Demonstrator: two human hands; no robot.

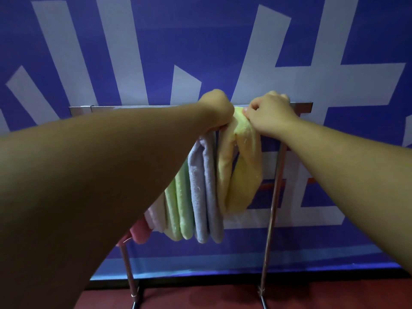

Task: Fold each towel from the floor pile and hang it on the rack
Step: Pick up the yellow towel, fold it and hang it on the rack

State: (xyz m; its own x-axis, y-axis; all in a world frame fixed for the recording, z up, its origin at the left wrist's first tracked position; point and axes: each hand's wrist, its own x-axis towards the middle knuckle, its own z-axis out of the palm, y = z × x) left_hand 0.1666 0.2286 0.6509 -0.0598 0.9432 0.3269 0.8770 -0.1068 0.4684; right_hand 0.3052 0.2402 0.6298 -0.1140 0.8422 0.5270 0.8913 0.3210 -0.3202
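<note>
The yellow towel (242,166) hangs over the top bar of the rack (299,106), right at the far end of the row. It is folded, and its long side runs straight down from the bar. It looks bunched and a bit twisted, so I think it needs to be smoothed before it hangs flat.

Both hands are up at the bar, on the top of this towel. The right hand (270,112) has its fingers curled over the bar, and its thumb pinches the yellow cloth. The towel drops away just below these fingers. The left hand (215,110) is beside it, on the other edge of the towel. Its fingers are hidden behind the hand, so I cannot tell if they grip the cloth or only press on it. The two hands are about as near to the towel as each other, one on each side of its top.

Next to the left hand's fingers, more towels hang in a row. I count one lilac towel (206,190), one green towel (180,204), one pale pink towel (157,216) and one darker pink towel (139,231). The left arm hides part of the row, so there may be more. That makes five towels that I can see.

The rack has two shiny legs. Behind it is a blue wall (200,41) with big white stripes. I cannot see the floor pile from here.
</note>
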